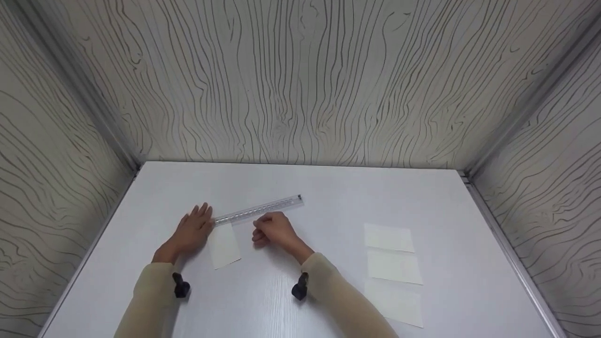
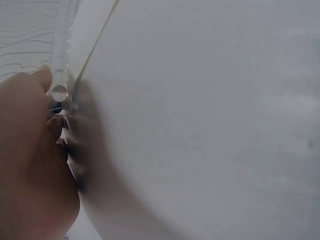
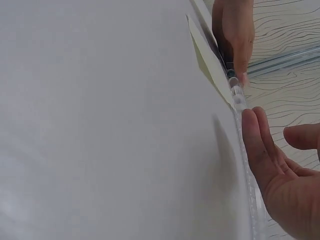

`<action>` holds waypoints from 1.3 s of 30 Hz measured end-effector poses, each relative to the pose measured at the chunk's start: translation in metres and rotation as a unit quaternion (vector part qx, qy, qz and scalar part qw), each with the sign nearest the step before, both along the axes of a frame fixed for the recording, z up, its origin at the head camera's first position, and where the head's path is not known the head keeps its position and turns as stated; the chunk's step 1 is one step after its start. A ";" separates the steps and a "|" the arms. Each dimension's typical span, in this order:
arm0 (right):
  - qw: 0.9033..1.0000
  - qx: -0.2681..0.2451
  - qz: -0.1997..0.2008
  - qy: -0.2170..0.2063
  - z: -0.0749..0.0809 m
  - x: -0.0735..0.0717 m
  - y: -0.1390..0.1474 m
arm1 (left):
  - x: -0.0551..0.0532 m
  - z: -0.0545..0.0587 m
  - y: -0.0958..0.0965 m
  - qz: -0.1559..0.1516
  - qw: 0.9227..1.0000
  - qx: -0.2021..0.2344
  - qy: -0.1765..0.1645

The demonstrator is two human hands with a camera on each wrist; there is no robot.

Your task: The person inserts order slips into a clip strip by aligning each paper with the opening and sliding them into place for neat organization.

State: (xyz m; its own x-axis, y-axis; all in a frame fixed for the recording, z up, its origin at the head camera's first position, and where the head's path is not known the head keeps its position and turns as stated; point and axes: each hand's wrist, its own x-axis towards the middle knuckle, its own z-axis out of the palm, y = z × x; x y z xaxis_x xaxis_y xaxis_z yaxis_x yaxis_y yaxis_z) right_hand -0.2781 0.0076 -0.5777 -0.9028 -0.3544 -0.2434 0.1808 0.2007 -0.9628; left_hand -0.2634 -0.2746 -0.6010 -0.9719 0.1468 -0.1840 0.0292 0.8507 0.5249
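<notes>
A clear plastic ruler [image 1: 258,210] lies slanted across the white table, its right end farther back. My left hand [image 1: 190,231] rests palm down at the ruler's left end, fingers stretched out and touching it. In the left wrist view the ruler's rounded hole [image 2: 59,93] shows beside that hand's fingers. A cream sheet of paper [image 1: 225,248] lies between my hands, its far edge meeting the ruler. My right hand [image 1: 276,231] is just in front of the ruler's middle. The right wrist view shows its fingers [image 3: 257,142] loosely bent, thumb apart, holding nothing.
Three cream paper pieces [image 1: 389,238] lie in a column on the right side of the white table [image 1: 328,188]. Wood-grain patterned panels [image 1: 300,84] close off the back and both sides. A small black camera sits on each wrist.
</notes>
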 end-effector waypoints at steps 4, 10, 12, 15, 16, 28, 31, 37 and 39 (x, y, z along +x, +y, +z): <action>1.000 0.008 -0.002 0.005 0.005 -0.001 0.018 | -0.002 0.001 0.001 -0.004 1.000 -0.002 0.000; 1.000 -0.005 0.006 0.012 0.017 0.000 0.044 | 0.000 0.000 0.000 -0.007 1.000 -0.014 0.018; 1.000 -0.009 0.011 0.022 0.023 0.001 0.054 | 0.001 -0.001 0.001 -0.007 0.999 -0.024 0.031; 0.999 -0.004 0.015 0.040 0.033 0.003 0.071 | 0.002 -0.002 0.002 -0.006 0.998 -0.033 0.049; 0.999 -0.002 0.015 0.046 0.036 0.004 0.077 | 0.003 -0.003 0.002 -0.005 0.998 -0.034 0.055; 0.993 0.040 -0.020 0.107 0.061 0.010 0.146 | 0.010 -0.002 0.003 -0.007 0.996 -0.032 0.081; 0.990 0.064 -0.027 0.122 0.064 0.012 0.165 | 0.010 -0.001 0.004 -0.008 0.996 -0.041 0.082; 0.982 0.100 -0.034 0.157 0.068 0.015 0.203 | 0.012 0.002 0.006 -0.016 0.993 -0.059 0.099; 0.981 0.103 -0.031 0.164 0.069 0.017 0.214 | 0.014 0.003 0.007 -0.018 0.993 -0.060 0.099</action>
